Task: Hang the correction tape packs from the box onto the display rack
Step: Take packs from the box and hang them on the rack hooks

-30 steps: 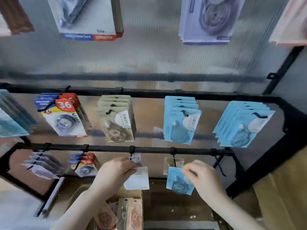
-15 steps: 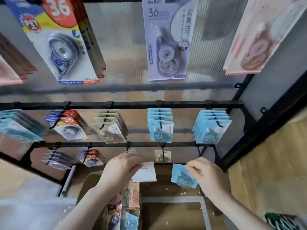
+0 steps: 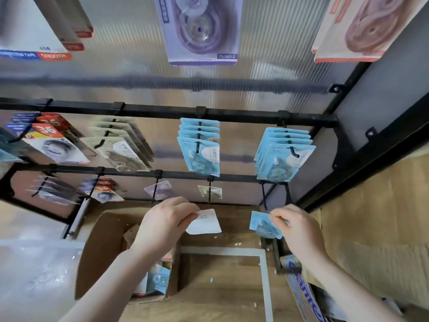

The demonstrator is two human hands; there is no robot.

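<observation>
Head view, left hand [image 3: 162,225] fingers pinching white pack [image 3: 205,223], right hand [image 3: 298,228] pinching blue pack [image 3: 262,225].

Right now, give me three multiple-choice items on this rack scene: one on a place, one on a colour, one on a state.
1. Where is the cardboard box?
A. below the rack
B. on the top rail
C. in the right hand

2. What colour is the pack in the right hand?
A. red
B. blue
C. green

3. What is the left hand doing?
A. hanging open
B. pinching a white pack
C. gripping a rail

Key: 1 A, the box sits under the lowest hooks; 2 B, the card is light blue; 3 B, fingers pinch its corner.
</observation>
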